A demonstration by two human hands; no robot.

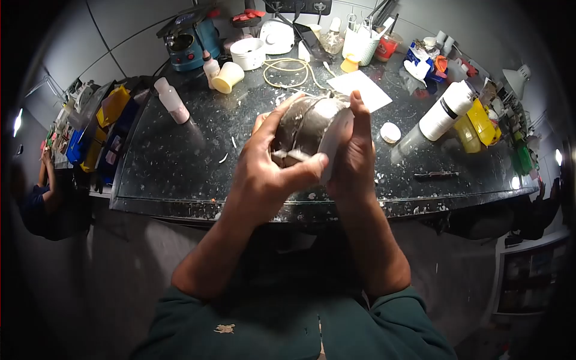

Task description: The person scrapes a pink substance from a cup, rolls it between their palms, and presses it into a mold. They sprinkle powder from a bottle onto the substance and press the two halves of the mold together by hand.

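Observation:
Above the front part of the dark speckled worktop (198,156), a rounded grey metal object (309,129) with a seam and whitish residue is held between both hands. My left hand (264,156) wraps round its left side, the thumb across its lower front. On the right, my right hand (354,144) presses a pale, flat-looking piece (336,141) against the object, its fingers mostly hidden behind. A white sheet (363,90) lies behind my right hand, and a small white round cap (390,132) rests to its right.
A clear bottle (171,101) stands left; a large white bottle (447,111) stands right. Behind are a yellowish cup (228,78), white bowl (248,54), coiled tube (287,72) and blue machine (189,45). A thin tool (436,175) lies front right. Another person's arm (49,174) shows far left.

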